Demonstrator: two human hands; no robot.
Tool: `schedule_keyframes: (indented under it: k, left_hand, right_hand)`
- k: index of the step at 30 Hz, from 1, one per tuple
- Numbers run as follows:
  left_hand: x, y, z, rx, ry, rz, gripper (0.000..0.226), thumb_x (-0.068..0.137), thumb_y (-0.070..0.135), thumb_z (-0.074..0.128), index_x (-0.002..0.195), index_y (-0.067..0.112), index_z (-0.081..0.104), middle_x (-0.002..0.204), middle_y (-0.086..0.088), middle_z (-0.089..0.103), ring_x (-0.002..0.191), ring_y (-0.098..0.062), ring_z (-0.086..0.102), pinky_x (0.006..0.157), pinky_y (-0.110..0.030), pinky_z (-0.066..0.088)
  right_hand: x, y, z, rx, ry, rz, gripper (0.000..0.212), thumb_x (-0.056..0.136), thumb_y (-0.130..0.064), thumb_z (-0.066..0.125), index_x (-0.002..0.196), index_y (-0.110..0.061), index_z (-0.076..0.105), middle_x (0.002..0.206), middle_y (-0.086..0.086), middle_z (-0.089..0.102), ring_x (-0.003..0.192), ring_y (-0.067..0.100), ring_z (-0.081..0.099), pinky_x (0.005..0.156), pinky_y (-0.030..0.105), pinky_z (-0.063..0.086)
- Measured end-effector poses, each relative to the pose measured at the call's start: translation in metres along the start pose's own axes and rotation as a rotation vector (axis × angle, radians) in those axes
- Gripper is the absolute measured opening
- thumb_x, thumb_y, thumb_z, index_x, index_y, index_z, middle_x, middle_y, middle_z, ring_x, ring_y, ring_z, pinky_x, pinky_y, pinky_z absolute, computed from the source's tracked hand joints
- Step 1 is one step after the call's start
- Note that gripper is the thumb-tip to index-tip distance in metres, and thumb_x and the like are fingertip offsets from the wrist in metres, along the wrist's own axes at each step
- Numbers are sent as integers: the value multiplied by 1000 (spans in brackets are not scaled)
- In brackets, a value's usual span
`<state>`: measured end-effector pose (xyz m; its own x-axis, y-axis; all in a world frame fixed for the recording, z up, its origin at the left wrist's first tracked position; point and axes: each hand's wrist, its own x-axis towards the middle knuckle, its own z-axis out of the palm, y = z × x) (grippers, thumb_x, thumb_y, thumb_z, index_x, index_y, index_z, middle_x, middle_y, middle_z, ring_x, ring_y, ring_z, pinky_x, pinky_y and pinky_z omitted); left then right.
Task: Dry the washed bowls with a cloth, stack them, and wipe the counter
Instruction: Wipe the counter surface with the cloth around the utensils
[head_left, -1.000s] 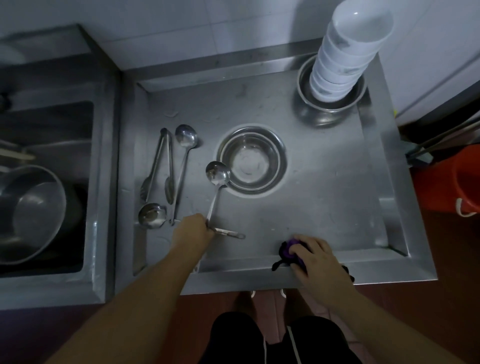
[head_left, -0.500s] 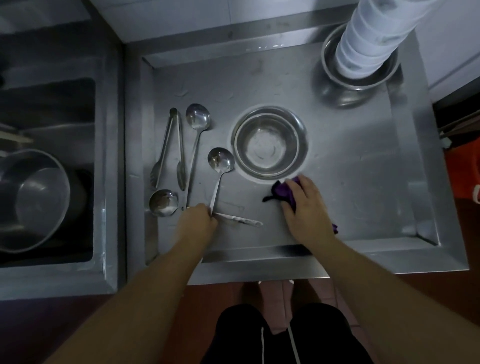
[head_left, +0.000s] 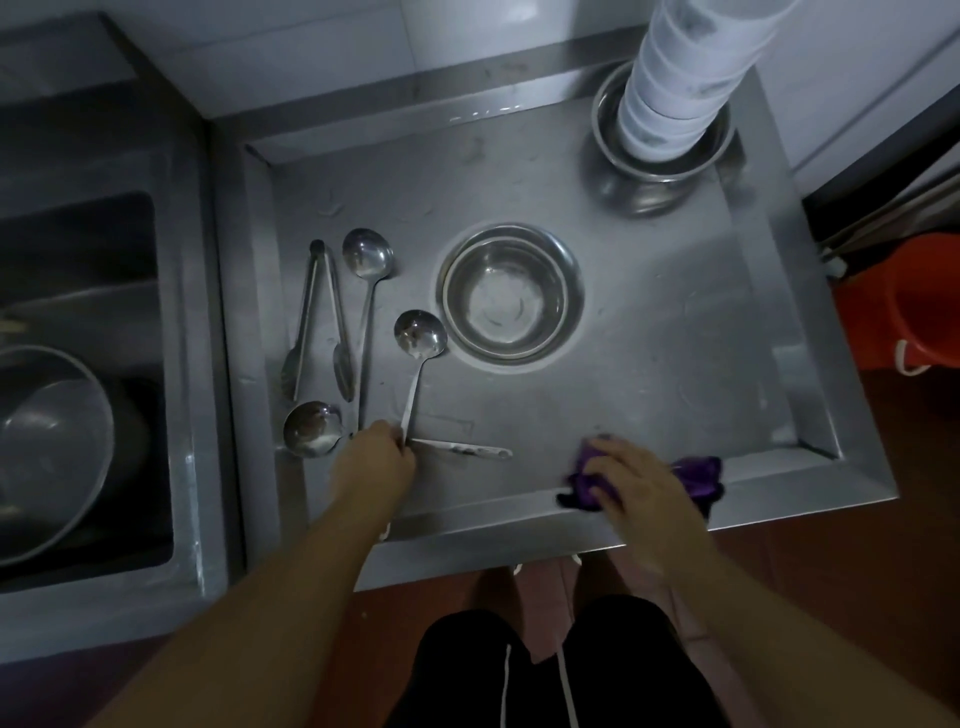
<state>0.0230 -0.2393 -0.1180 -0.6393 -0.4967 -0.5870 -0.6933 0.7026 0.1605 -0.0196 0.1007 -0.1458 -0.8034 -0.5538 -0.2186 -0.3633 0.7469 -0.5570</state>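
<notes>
1. Our right hand (head_left: 636, 486), fingers flat, pressed the crumpled purple cloth (head_left: 698, 475) on the steel counter (head_left: 675, 338) at its raised front lip.
2. Our left hand (head_left: 376, 460) gripped a ladle (head_left: 418, 358) handle.
3. White bowls (head_left: 680, 78) stood stacked in the far right corner.

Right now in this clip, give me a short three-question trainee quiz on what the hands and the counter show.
1. True or false: the tall stack of white ceramic bowls stands inside a steel bowl.
2. Which hand presses the purple cloth on the steel counter?
3. The left hand grips: A) long steel tongs B) a steel ladle's handle C) the empty steel bowl in the counter's middle

Key: 1 true; 2 the right hand; 3 B
</notes>
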Motion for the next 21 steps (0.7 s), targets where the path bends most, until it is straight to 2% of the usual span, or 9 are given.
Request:
schedule_keyframes:
  k: [2,4,7,9,11,14,16,18,21]
  left_hand:
    - [0,-1,-3,15,-23,2,17,98,21,62,108,8,67,105,-16,72,102,-37,68,88,-45,58]
    - [-1,-3,-7,19,-40,-1,20,98,21,62,110,7,66,109,-16,72,105,-37,67,90,-45,57]
    - [-3,-9,-11,33,-58,-11,22,98,23,60,114,8,64,111,-15,70,105,-36,67,90,-45,56]
    - [-7,-14,-14,22,-64,-15,21,97,21,60,113,7,63,111,-16,69,104,-37,67,90,-47,57]
    - [-10,-18,-16,17,-55,-13,22,96,19,60,113,5,62,114,-18,67,106,-39,66,90,-48,57]
    - [-17,-16,-19,92,9,49,28,94,17,59,119,4,58,125,-19,59,115,-41,60,91,-49,54]
    - [-21,-14,-17,171,85,159,31,92,16,60,121,4,60,124,-18,58,117,-39,56,90,-51,52]
    - [-26,-9,-13,214,148,274,33,90,15,66,121,5,64,118,-17,61,110,-39,59,84,-51,52]
    - [-30,8,-6,186,188,362,33,88,17,67,118,6,68,114,-16,65,103,-41,63,82,-51,55]
  right_hand:
    - [2,26,-17,4,86,247,54,88,2,76,139,-13,64,154,11,53,142,35,50,118,49,42]
    - [8,39,-29,-26,131,523,65,97,-6,67,157,-16,44,168,10,34,154,35,32,120,54,36]
    - [19,25,-18,3,124,649,71,104,-12,59,166,-13,24,176,8,15,163,29,10,129,53,22]
    - [23,0,-1,31,110,552,71,100,-7,63,164,-11,31,174,12,21,162,30,14,130,47,19]
    - [21,-28,18,8,33,355,72,95,-6,68,161,-9,39,171,13,30,160,33,23,130,45,23]
    - [16,-57,42,-142,-93,3,67,91,-13,76,153,-9,54,161,12,49,151,35,44,121,51,41]
    - [14,-60,45,-201,-161,-48,60,101,-29,62,159,-21,47,168,1,41,156,24,36,121,50,40]
    - [10,-49,38,-252,-182,-66,58,109,-41,42,165,-32,33,174,-10,24,161,15,21,127,49,28]
    - [4,-9,15,-278,-169,-39,59,111,-42,39,167,-34,26,175,-11,18,162,14,18,129,47,21]
